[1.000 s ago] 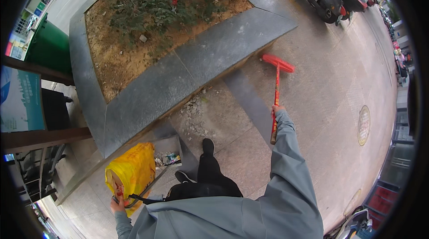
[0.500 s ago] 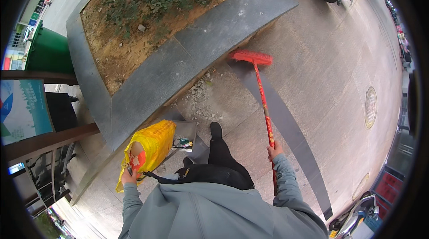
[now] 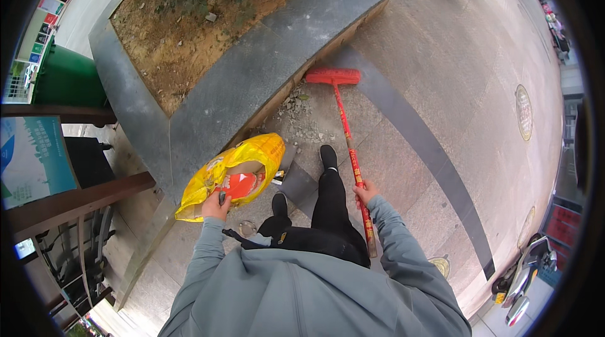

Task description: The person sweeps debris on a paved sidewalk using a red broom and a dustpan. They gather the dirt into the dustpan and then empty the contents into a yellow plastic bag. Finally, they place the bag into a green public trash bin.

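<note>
My right hand is closed round the red handle of a broom. Its red head rests on the pavement close to the planter's edge, beside a scatter of grey rubble. On the left, my left hand grips the rim of a yellow plastic bag, along with a dark, short handle end. The bag gapes toward me, showing an orange-red piece and brown cardboard-like material inside. Behind the bag, a grey dustpan is mostly hidden; small litter shows at its edge.
A stone-edged planter with soil and shrubs fills the upper left. A green bin and a brown-framed sign stand at far left. Parked scooters are at lower right, another at the top. A round cover lies in the paving.
The broom head has moved left, toward the planter and rubble. The bag has shifted up and right, its mouth showing wider and covering more of the dustpan. My view has turned and moved.
</note>
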`<action>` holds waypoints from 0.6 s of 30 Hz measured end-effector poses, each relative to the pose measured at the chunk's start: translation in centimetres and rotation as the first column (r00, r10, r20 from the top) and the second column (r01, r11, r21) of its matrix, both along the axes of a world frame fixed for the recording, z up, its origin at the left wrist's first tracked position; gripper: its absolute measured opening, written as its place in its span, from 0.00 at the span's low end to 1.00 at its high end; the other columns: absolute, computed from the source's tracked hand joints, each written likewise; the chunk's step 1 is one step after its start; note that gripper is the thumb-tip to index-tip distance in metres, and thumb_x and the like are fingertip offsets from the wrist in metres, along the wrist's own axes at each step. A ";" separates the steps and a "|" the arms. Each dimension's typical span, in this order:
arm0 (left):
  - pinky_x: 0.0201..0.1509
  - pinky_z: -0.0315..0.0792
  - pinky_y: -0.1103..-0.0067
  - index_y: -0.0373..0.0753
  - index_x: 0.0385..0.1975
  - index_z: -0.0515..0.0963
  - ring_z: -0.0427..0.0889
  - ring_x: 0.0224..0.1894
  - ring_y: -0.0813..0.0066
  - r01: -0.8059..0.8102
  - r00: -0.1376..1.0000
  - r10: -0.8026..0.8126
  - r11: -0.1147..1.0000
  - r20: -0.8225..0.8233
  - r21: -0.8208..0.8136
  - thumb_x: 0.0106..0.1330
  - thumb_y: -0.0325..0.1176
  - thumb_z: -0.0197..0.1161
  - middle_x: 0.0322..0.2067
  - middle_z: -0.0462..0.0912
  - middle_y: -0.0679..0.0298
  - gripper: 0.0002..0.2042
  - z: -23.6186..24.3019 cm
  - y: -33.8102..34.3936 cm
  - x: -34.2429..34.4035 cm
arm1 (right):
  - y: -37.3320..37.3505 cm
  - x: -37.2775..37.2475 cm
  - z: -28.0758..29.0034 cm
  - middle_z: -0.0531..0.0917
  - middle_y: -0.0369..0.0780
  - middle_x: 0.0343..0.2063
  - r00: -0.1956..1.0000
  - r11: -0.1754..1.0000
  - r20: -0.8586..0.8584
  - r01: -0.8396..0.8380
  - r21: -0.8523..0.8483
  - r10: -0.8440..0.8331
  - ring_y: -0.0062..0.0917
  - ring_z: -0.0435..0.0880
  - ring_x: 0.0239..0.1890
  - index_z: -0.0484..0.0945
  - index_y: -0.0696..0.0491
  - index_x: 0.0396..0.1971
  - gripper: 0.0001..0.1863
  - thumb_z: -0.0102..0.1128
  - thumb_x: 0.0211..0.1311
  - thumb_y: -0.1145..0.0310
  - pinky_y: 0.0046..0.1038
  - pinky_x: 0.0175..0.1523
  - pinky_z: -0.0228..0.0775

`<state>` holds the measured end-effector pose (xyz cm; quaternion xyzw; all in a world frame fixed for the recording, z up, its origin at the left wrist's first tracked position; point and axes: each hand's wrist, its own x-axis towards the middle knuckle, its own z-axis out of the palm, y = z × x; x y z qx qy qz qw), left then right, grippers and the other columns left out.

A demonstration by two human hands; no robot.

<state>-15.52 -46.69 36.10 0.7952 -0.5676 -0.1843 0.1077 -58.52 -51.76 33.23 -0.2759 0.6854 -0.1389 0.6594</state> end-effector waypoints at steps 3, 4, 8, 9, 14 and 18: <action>0.26 0.65 0.71 0.36 0.22 0.69 0.71 0.22 0.58 -0.036 0.997 0.032 0.998 -0.064 -0.054 0.44 0.41 0.58 0.18 0.72 0.55 0.14 -1.1 0.5 1.5 | -0.5 3.5 -1.8 0.67 0.37 0.10 0.906 0.908 0.110 0.394 0.141 -0.410 0.22 0.68 0.08 0.59 0.54 0.36 0.14 0.47 0.47 0.70 0.25 0.11 0.62; 0.26 0.65 0.72 0.36 0.22 0.69 0.71 0.22 0.58 -0.054 0.994 0.049 0.997 -0.093 -0.051 0.44 0.41 0.58 0.18 0.72 0.55 0.14 -1.1 0.5 1.8 | -0.7 4.8 -2.4 0.67 0.37 0.09 0.887 0.892 0.102 0.441 0.093 -0.450 0.22 0.67 0.07 0.58 0.54 0.37 0.15 0.47 0.47 0.70 0.25 0.11 0.62; 0.25 0.65 0.73 0.36 0.22 0.69 0.72 0.22 0.60 -0.139 0.961 0.111 0.986 -0.253 -0.095 0.44 0.41 0.58 0.18 0.72 0.56 0.14 -2.0 1.0 3.2 | -1.5 7.6 -4.8 0.67 0.37 0.09 0.981 0.977 -0.025 0.189 -0.095 -0.192 0.24 0.67 0.07 0.53 0.52 0.44 0.22 0.47 0.47 0.71 0.25 0.11 0.62; 0.25 0.65 0.73 0.36 0.22 0.69 0.72 0.22 0.60 -0.177 0.943 0.136 0.978 -0.304 -0.112 0.44 0.40 0.58 0.18 0.72 0.56 0.13 -2.3 1.0 3.6 | -1.1 8.1 -4.9 0.68 0.40 0.10 0.987 0.992 -0.132 0.075 -0.105 -0.089 0.25 0.69 0.09 0.52 0.52 0.45 0.24 0.47 0.47 0.71 0.26 0.13 0.63; 0.25 0.65 0.73 0.37 0.20 0.70 0.72 0.21 0.61 -0.010 0.993 -0.003 0.994 -0.121 -0.108 0.44 0.40 0.58 0.18 0.72 0.56 0.13 -2.0 1.7 4.0 | 2.7 7.8 -4.3 0.73 0.48 0.16 0.812 0.959 -0.522 -0.279 0.051 0.263 0.33 0.73 0.13 0.44 0.49 0.51 0.33 0.47 0.44 0.72 0.29 0.17 0.65; 0.25 0.65 0.73 0.37 0.20 0.70 0.71 0.21 0.60 -0.016 0.992 -0.001 0.991 -0.123 -0.136 0.43 0.41 0.59 0.18 0.72 0.56 0.13 -1.9 1.1 4.5 | 6.1 4.2 0.1 0.71 0.44 0.13 0.864 0.961 -0.424 -0.269 0.063 0.270 0.28 0.71 0.10 0.44 0.45 0.52 0.34 0.47 0.43 0.74 0.27 0.15 0.63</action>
